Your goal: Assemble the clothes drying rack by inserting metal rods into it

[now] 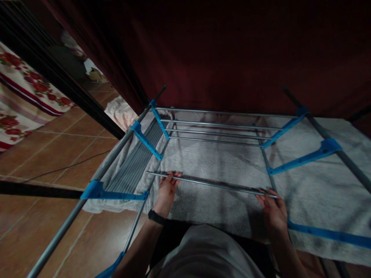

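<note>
A thin metal rod (pixel 214 184) lies across in front of me, held at both ends. My left hand (pixel 168 189) grips it near its left end with thumb and fingers. Around its right end close the fingers of my right hand (pixel 271 206). Both hands are inside a frame of grey tubes (pixel 116 156) with blue plastic brackets (pixel 146 143). At the far end, several rods (pixel 220 125) span between the left and right brackets. The held rod sits nearer to me than those, its left tip by the left side tube, touching or apart I cannot tell.
Several loose rods (pixel 131 166) lie side by side on the light grey blanket (pixel 214 160), left of the frame. A dark red curtain (pixel 220 58) hangs behind. Brown floor tiles (pixel 58 154), a black cable (pixel 69 166) and a flowered cloth (pixel 29 92) are at the left.
</note>
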Available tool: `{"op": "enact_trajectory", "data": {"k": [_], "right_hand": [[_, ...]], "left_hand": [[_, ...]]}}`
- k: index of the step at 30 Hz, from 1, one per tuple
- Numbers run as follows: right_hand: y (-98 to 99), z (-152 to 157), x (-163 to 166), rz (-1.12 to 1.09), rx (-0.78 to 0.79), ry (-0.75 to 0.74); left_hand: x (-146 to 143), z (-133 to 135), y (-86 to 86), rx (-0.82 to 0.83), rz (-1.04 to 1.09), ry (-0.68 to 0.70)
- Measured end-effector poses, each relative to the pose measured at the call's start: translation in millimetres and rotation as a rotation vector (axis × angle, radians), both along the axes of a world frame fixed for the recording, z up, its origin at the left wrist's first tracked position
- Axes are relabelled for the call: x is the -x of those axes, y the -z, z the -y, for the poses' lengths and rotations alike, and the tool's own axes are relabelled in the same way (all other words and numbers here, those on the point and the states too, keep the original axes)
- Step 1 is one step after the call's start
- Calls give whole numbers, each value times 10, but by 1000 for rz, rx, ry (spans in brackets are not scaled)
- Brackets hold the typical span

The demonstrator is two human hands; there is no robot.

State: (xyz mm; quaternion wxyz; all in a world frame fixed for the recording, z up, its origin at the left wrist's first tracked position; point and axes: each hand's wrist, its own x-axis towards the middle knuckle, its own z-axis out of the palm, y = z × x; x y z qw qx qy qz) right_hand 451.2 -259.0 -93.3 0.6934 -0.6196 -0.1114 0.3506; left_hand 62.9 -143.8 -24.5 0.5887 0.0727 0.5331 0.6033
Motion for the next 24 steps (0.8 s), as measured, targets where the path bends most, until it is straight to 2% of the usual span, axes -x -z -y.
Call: {"op": "enact_trajectory", "data": {"k": [14, 24], "right_hand": [[-5, -13, 14, 14, -14, 27], [-42, -27, 19, -5, -13, 26]], "left_hand": [[32, 28, 122, -42, -1, 15], [39, 37, 139, -71, -4, 29]]}}
